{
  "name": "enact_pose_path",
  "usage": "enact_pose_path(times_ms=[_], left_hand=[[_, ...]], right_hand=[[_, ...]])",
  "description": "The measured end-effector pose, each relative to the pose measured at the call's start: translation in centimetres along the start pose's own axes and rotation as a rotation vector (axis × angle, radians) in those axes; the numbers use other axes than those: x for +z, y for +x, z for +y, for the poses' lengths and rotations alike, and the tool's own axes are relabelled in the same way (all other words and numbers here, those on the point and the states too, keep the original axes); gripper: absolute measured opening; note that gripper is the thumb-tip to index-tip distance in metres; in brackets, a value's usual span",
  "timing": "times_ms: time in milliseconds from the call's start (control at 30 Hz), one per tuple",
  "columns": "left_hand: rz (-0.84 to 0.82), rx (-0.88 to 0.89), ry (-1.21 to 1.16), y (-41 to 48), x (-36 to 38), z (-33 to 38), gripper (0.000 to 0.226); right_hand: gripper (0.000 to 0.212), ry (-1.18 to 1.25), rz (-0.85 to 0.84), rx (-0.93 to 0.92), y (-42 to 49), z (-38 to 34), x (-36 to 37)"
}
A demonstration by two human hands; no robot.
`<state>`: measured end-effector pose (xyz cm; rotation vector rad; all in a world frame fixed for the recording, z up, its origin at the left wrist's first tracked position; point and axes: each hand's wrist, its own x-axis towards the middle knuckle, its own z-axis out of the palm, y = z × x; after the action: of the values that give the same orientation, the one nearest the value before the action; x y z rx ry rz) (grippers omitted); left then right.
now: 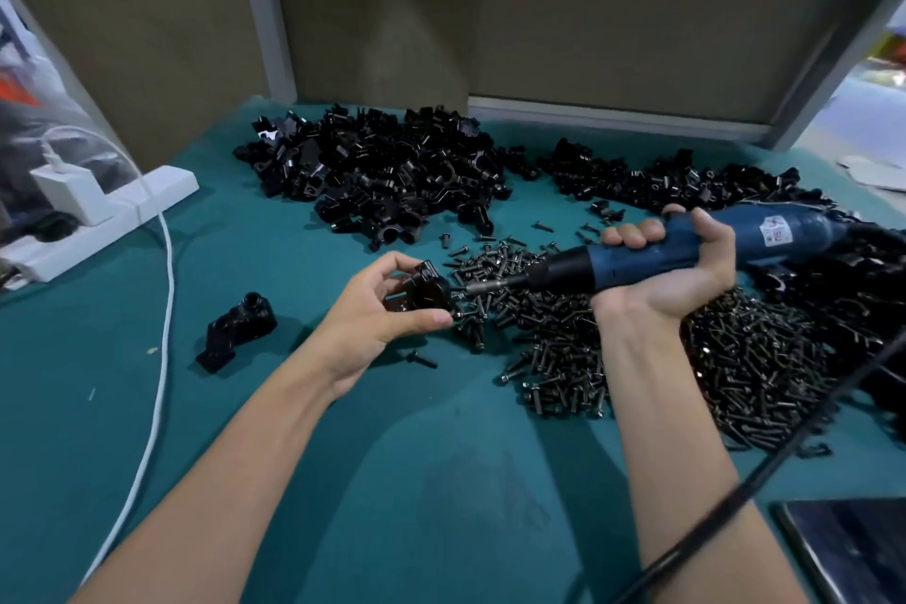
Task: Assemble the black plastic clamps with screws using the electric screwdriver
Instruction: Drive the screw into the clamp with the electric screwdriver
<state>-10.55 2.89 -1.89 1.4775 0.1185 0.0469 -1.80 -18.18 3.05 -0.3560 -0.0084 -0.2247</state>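
Teal cloth covers the worktop point(441, 481), with brown panels point(367, 15) standing along its far edge. On my feed the left hand point(377, 314) is up near the centre, fingers above and thumb below curled round a black clamp point(431, 292), gripping it just off the cloth. The right hand point(671, 270) is wrapped tight round the blue electric screwdriver point(637, 255), which lies almost level, bit pointing left, tip right at the clamp's right face. I cannot tell if the bit sits in a screw head.

Under and beyond the tool there's a big heap of screws point(637, 348), spreading to the near right. One lone screw point(422, 360) lies just near of the left hand. Far centre, a pile of black clamps point(382, 172); a second pile point(662, 182) runs off to the far right.

Left of the hands, well apart, one black clamp piece point(238, 329) lies on its own on the cloth. Far left, a white power strip point(98, 221) with a white charger point(73, 191) plugged in, and a white cable point(157, 358) trailing toward the near edge. A black cord point(735, 495) crosses the right forearm, and a dark flat screen point(853, 549) sits in the near right corner
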Motion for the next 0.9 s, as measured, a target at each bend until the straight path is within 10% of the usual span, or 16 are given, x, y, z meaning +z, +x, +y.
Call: enact_pose_path(times_ms=[900], left_hand=[[0.008,0.036,0.125,-0.15,-0.66,0.39,0.054]], right_hand=[[0.016,-0.016,-0.058,0.062,-0.35,0.54,-0.54]])
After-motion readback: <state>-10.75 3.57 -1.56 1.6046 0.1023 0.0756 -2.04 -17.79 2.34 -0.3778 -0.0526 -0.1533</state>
